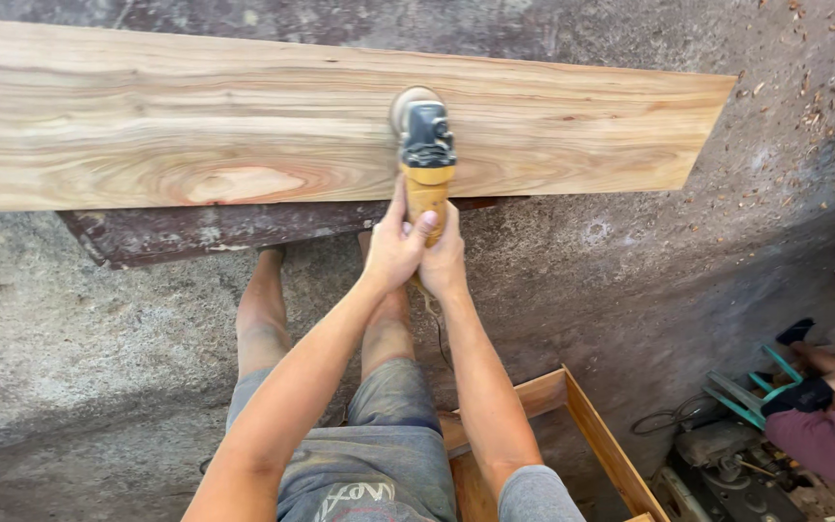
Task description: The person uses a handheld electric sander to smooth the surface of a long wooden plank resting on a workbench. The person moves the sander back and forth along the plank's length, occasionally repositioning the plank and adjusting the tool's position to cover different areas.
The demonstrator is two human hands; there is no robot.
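A long pale wooden plank (195, 126) with a reddish knot lies across the top of the view. A yellow angle grinder (425, 155) with a dark head and a round sanding disc rests on the plank's near half. My left hand (393, 246) wraps the yellow handle from the left. My right hand (445, 259) grips the same handle from the right, touching the left hand. Both arms reach forward from the bottom of the view. My legs in grey shorts stand below the plank.
A dark rusty support (176, 232) sits under the plank. The concrete floor (70, 329) is dusty, with wood shavings at the upper right. A wooden frame (591, 425) stands by my right side. Another person (823, 416) crouches at the lower right beside a machine (717, 454).
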